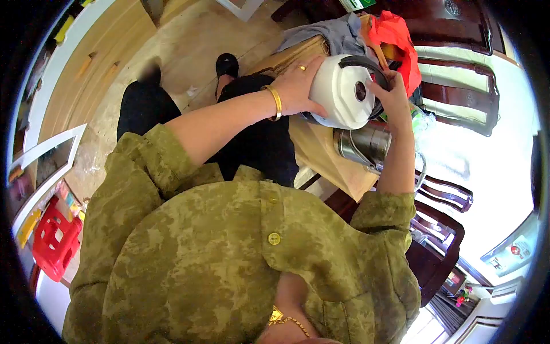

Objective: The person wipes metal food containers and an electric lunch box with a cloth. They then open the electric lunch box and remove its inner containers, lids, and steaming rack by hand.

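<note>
A white rounded appliance that looks like a rice cooker (335,94) has a black curved handle and a dark round piece on its face. It is tilted above the tan surface in front of me. My left hand (296,87) grips its left side, fingers over the top and thumb below. On the opposite side, my right hand (392,98) has its fingers at the black handle, with the thumb near the dark round piece. Just below the cooker is a shiny metal pot (366,146), partly covered by my right forearm.
A grey cloth (335,35) and a red bag (398,46) lie beyond the cooker on the tan surface (326,163). Dark wooden chairs (458,94) stand at the right. Wooden drawers (94,69) and a red plastic item (56,238) are at the left.
</note>
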{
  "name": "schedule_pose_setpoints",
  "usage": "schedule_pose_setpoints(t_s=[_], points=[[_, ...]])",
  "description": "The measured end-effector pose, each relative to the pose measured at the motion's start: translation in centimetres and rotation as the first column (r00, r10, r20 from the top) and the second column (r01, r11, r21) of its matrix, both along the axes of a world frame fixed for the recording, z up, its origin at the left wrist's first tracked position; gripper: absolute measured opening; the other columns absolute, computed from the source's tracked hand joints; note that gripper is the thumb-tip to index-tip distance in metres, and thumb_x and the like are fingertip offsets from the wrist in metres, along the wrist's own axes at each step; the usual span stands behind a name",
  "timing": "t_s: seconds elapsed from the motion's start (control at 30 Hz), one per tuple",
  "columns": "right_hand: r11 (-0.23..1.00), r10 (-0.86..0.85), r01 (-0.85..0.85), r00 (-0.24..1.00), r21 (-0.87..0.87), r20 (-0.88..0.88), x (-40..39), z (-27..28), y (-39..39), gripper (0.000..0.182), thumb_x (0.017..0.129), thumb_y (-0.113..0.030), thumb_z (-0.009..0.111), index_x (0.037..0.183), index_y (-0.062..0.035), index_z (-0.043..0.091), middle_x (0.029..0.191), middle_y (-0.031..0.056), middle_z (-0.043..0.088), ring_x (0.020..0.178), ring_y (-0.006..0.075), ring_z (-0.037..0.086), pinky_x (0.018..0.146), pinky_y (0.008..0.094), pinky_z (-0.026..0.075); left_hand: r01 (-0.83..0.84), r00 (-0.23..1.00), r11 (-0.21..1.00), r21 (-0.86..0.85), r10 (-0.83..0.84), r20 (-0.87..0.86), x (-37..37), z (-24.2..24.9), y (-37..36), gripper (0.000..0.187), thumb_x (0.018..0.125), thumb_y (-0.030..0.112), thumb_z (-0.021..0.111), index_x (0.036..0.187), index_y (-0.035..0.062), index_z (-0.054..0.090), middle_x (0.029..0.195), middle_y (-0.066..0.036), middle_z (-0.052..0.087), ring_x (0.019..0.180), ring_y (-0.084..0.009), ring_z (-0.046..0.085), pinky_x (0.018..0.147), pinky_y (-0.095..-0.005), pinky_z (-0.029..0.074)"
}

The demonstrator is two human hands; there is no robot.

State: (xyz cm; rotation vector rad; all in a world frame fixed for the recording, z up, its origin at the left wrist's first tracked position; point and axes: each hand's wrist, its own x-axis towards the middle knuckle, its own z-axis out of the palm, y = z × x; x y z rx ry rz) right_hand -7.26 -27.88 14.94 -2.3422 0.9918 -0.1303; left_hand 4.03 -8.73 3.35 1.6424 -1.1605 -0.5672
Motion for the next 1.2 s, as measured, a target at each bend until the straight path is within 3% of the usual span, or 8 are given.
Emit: schedule_pose_setpoints(t_s=[0.23, 0.3, 0.4, 0.57, 0.8, 1.0, 1.07, 1.2], points=[[0.998, -0.024, 0.025, 1.0, 0.06, -0.018, 0.8, 2.2, 2.7, 0.034, 0.073, -0.025, 0.07, 0.092, 0.002, 0.06, 0.076, 0.0074, 0.062, 0.071, 0.0157, 0.057, 0.069, 0.0291, 0.046, 0.047, 0.997, 0.996, 0.077, -0.042, -0.068, 0.5, 1.2, 0.5, 0.106, 0.053, 0.044, 0.079, 0.134, 0.0044, 0.022, 0.139, -0.022, 0.024, 0.125, -0.0364, 0.033, 0.103, -0.0373, 0.029], [1.0, -0.013, 0.011, 0.993, -0.015, -0.12, 0.7, 2.7, 3.4, 0.03, 0.073, -0.026, 0.069, 0.09, -0.0013, 0.062, 0.068, 0.0067, 0.061, 0.063, 0.0146, 0.055, 0.062, 0.0295, 0.045, 0.045, 0.997, 0.995, 0.09, -0.04, -0.063, 0.5, 1.1, 0.4, 0.107, 0.053, 0.044, 0.079, 0.134, 0.0046, 0.021, 0.139, -0.022, 0.024, 0.124, -0.0364, 0.033, 0.103, -0.0373, 0.03], [0.988, 0.074, -0.081, 0.996, -0.134, -0.057, -0.1, 2.0, 4.0, 0.028, 0.074, -0.026, 0.069, 0.09, -0.0045, 0.061, 0.065, 0.0083, 0.059, 0.058, 0.0142, 0.053, 0.056, 0.0293, 0.043, 0.057, 0.997, 0.99, 0.131, -0.049, -0.062, 0.6, 1.4, 0.5, 0.107, 0.053, 0.044, 0.079, 0.134, 0.0051, 0.021, 0.139, -0.021, 0.024, 0.124, -0.0363, 0.033, 0.102, -0.0376, 0.031], [0.964, 0.109, -0.139, 0.984, -0.225, -0.142, -0.1, 2.2, 6.4, 0.026, 0.076, -0.026, 0.066, 0.084, -0.0026, 0.056, 0.063, 0.0108, 0.056, 0.057, 0.0199, 0.052, 0.057, 0.0324, 0.043, 0.012, 1.0, 0.992, 0.127, -0.011, -0.01, 0.3, 1.1, 0.5, 0.106, 0.055, 0.044, 0.078, 0.135, 0.006, 0.02, 0.141, -0.019, 0.021, 0.125, -0.0359, 0.033, 0.102, -0.0389, 0.031], [0.981, 0.098, -0.121, 0.985, -0.152, -0.145, -0.8, 1.8, 5.7, 0.024, 0.076, -0.021, 0.065, 0.092, -0.004, 0.059, 0.072, 0.0113, 0.058, 0.063, 0.0201, 0.056, 0.061, 0.0322, 0.044, 0.018, 1.0, 0.988, 0.153, -0.015, -0.022, 0.4, 1.2, 0.4, 0.105, 0.056, 0.046, 0.076, 0.136, 0.0083, 0.019, 0.142, -0.017, 0.021, 0.124, -0.0352, 0.035, 0.1, -0.0411, 0.033], [0.968, 0.108, -0.121, 0.992, -0.221, -0.072, -2.8, 2.3, 7.5, 0.04, 0.076, -0.019, 0.065, 0.113, -0.008, 0.053, 0.09, 0.0142, 0.062, 0.07, 0.0195, 0.058, 0.065, 0.0301, 0.046, 0.029, 0.999, 0.988, 0.149, -0.026, -0.021, 0.5, 1.3, 0.7, 0.105, 0.056, 0.047, 0.076, 0.136, 0.0102, 0.019, 0.142, -0.015, 0.022, 0.121, -0.0342, 0.039, 0.096, -0.0431, 0.036], [0.986, 0.069, -0.059, 0.996, -0.153, 0.059, -3.9, 1.0, 7.8, 0.041, 0.078, -0.017, 0.063, 0.115, -0.0064, 0.05, 0.095, 0.0163, 0.061, 0.079, 0.0249, 0.06, 0.071, 0.0327, 0.047, 0.054, 0.999, 0.989, 0.141, -0.053, -0.012, 0.6, 1.4, 0.8, 0.105, 0.056, 0.046, 0.076, 0.136, 0.0105, 0.019, 0.142, -0.014, 0.022, 0.121, -0.0338, 0.039, 0.096, -0.0432, 0.036], [0.947, 0.14, -0.114, 0.988, -0.3, 0.068, -3.9, -0.2, 9.1, 0.036, 0.081, -0.004, 0.052, 0.117, -0.0033, 0.048, 0.112, 0.0186, 0.055, 0.107, 0.0329, 0.051, 0.09, 0.0385, 0.04, 0.036, 0.999, 0.988, 0.149, -0.035, -0.007, 0.4, 0.8, 0.6, 0.107, 0.055, 0.047, 0.077, 0.137, 0.0102, 0.018, 0.141, -0.014, 0.026, 0.121, -0.0328, 0.04, 0.095, -0.042, 0.037]])
